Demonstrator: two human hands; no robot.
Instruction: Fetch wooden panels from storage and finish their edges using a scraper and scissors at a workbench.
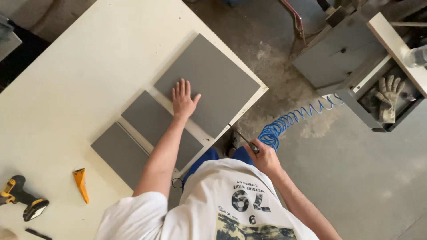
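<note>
On the near right corner of the pale counter lies the largest grey panel, its long axis running away from the person toward the counter's far edge. The left hand rests flat on the panel's near left edge, fingers spread, gripping nothing. Two smaller grey panels lie just beside it to the left. The right hand hangs off the counter's edge, clenched around an air tool fed by a blue coiled hose.

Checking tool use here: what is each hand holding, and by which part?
Right hand grips an air blow gun by its handle; left hand lies flat on a grey panel, holding nothing.
</note>
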